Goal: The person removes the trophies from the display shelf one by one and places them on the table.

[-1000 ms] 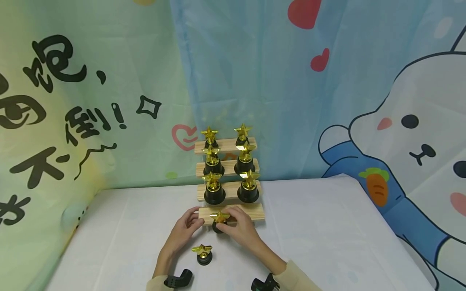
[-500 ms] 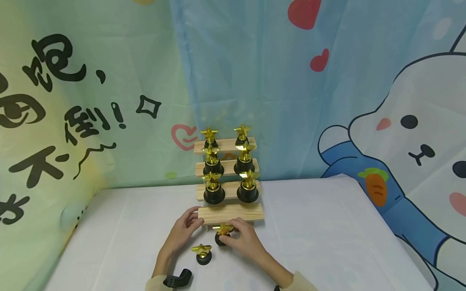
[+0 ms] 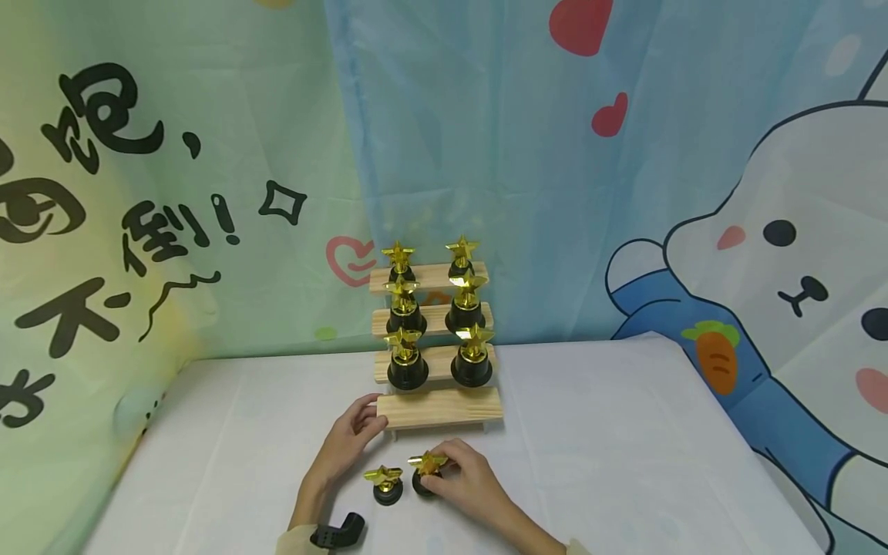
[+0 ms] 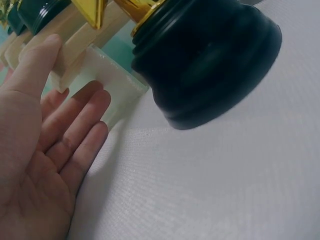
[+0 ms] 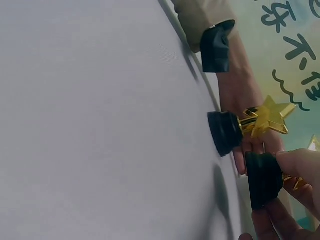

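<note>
A small gold star trophy [image 3: 428,463] with a black base is pinched between the thumb and fingers of my right hand [image 3: 470,479], in front of the rack. Whether its base touches the table, I cannot tell. Just left of it stands a similar trophy [image 3: 388,492], whose dark base [image 4: 205,65] looms large in the left wrist view. My left hand [image 3: 349,437] holds the left end of the tiered wooden rack's lowest step [image 3: 440,408], thumb [image 4: 42,60] on the plank and fingers below. That step bears no trophy; the three steps above carry two each.
A white cloth covers the table [image 3: 610,447]. Behind the rack hangs a printed curtain [image 3: 527,185]. The rack has clear supports [image 4: 112,75] under its planks. A black wrist device [image 3: 340,532] sits on the left forearm.
My right hand has drawn the trophy away from the lowest step, down toward me, beside the standing trophy. My left hand has stayed at the rack's end.
</note>
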Demonstrator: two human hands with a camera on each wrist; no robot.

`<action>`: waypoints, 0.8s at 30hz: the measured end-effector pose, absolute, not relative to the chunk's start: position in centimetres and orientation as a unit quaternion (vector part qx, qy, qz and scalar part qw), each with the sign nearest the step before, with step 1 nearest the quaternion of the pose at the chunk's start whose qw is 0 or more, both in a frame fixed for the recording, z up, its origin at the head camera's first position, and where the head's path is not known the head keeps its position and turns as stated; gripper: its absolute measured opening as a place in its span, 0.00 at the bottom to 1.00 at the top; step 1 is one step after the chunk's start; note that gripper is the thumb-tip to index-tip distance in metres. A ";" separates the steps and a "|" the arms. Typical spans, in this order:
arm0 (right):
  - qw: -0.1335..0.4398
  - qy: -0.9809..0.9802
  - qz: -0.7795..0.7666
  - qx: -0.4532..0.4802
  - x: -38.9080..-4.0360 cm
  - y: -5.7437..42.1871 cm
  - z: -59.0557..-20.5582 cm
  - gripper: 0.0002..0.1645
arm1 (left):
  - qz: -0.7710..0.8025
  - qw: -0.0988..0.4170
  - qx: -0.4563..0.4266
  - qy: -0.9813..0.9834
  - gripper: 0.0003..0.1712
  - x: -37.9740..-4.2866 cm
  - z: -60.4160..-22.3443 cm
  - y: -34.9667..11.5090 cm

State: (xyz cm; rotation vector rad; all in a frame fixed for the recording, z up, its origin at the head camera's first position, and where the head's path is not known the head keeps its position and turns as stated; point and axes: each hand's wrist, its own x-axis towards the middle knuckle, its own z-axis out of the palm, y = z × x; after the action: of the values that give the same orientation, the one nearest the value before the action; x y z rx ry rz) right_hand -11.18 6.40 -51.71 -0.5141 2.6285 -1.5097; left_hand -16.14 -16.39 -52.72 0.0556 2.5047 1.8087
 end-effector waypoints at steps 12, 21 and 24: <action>0.072 0.845 -0.500 -0.175 -10.5 6.8 -52.5 0.13 | 0.582 0.036 0.019 0.812 0.27 -17.3 -54.9 -17.0; 0.076 0.845 -0.496 -0.185 -10.3 6.9 -53.0 0.13 | 0.595 0.049 0.035 0.802 0.28 -17.2 -54.8 -17.4; 0.072 0.846 -0.493 -0.187 -10.3 6.8 -53.1 0.12 | 0.591 0.046 0.032 0.804 0.28 -17.2 -54.8 -17.3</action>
State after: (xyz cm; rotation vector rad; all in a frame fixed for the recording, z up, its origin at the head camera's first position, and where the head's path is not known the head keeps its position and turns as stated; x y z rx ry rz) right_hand -10.34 6.84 -53.07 -0.5618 2.5430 -1.4823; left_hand -17.21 -17.33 -54.80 0.0982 2.4565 1.8059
